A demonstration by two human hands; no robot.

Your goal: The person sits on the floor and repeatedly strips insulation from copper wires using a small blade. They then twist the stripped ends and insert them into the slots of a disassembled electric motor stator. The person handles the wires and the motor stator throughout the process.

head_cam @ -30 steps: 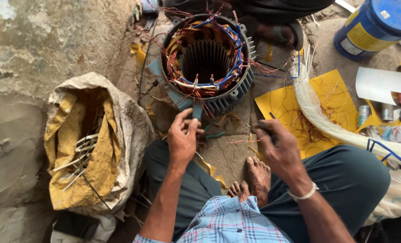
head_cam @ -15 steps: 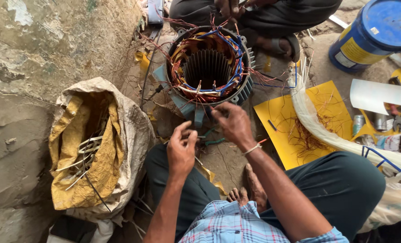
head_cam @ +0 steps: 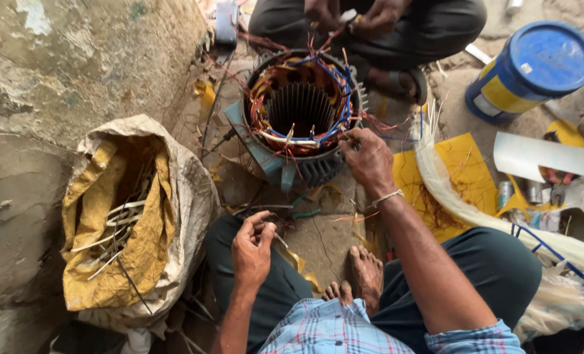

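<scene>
A motor stator (head_cam: 302,115) with copper windings and coloured lead wires lies on the ground ahead of me. My right hand (head_cam: 367,157) reaches to its near right rim, fingers pinched on a wire end there. My left hand (head_cam: 251,246) hovers over my left knee, fingers curled around a small thin piece whose kind I cannot make out. My bare feet (head_cam: 361,275) rest between my knees.
An open sack (head_cam: 131,216) with yellow lining and pale sticks sits at left against a rough wall. Another person crouches beyond the stator, hands (head_cam: 351,16) busy. A blue-lidded can (head_cam: 534,69), yellow sheets (head_cam: 466,174), a white fibre bundle (head_cam: 495,219) and small tools lie at right.
My right hand has moved from near my knee forward to the stator's rim. My left hand has drawn back toward my left knee. The view has shifted closer.
</scene>
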